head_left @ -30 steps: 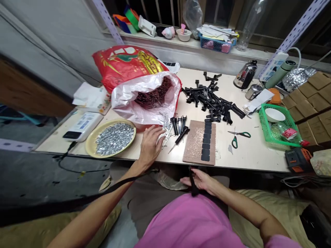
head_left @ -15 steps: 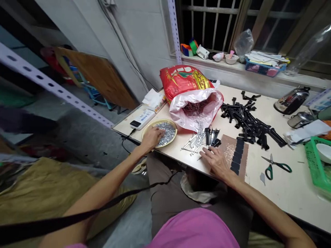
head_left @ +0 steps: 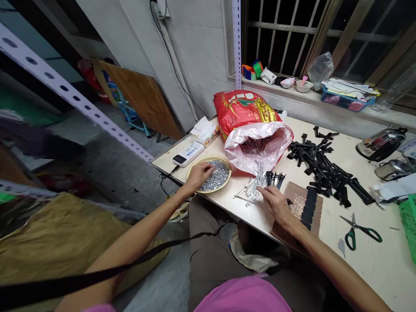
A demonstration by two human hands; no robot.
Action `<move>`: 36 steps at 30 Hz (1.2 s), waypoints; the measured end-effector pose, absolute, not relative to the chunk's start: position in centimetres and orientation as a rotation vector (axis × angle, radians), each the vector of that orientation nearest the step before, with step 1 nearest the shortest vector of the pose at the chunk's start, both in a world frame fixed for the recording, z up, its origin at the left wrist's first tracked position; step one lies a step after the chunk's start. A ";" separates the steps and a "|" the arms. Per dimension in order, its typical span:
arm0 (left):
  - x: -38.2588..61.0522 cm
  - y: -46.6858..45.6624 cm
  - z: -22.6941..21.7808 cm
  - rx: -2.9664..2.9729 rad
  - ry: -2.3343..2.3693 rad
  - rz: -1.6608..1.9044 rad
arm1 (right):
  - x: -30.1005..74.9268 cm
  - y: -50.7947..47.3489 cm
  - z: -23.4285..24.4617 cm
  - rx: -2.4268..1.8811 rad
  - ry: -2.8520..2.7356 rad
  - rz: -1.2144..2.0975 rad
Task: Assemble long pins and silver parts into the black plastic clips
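Observation:
My left hand (head_left: 199, 176) is over a yellowish round dish (head_left: 211, 190) filled with small shiny metal pieces (head_left: 220, 175). Its fingers are drawn together at the pieces, and whatever they pinch is too small to make out. On the table, my right hand (head_left: 277, 203) has its closed fingertips at the right side of a loose pile of long silver pins (head_left: 251, 189). What those fingers hold is hidden. Just behind them stand several black clip-like parts (head_left: 275, 178). Beside the right wrist lies a brown mat (head_left: 295, 193) with a row of black pads (head_left: 308, 208).
An open red bag (head_left: 243, 108) of dark reddish pins lies behind the silver ones. A heap of black plastic parts (head_left: 321, 164) spreads to the right. Scissors (head_left: 352, 234), a green basket (head_left: 409, 221), a white device (head_left: 188, 154) and a tissue pack (head_left: 206, 132) are also there.
The camera view has shifted, so the table sits lower and further right. My left fingers have drawn together over the dish. My right fingers have moved from the table edge to the silver pins.

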State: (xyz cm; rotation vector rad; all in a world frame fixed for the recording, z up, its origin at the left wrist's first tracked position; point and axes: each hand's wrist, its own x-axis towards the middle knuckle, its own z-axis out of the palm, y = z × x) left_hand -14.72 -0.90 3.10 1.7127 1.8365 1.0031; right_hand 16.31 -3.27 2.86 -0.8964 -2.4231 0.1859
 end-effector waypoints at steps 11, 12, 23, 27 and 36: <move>-3.1 -5.4 7.5 0.975 1.277 1.395 | 12.7 -4.8 6.2 -0.977 -2.039 0.454; -2.6 -5.4 7.6 0.978 1.264 1.399 | 13.1 -4.9 6.2 -0.995 -2.037 0.454; 0.5 -5.9 8.0 0.973 1.170 1.334 | 15.9 -5.9 6.6 -1.060 -1.990 0.409; 1.0 -5.6 7.8 0.895 1.069 1.297 | 16.5 -6.6 7.0 -1.130 -2.020 0.396; 2.3 -4.9 7.8 0.859 1.044 1.115 | 17.7 -7.9 7.3 -1.437 -2.127 0.226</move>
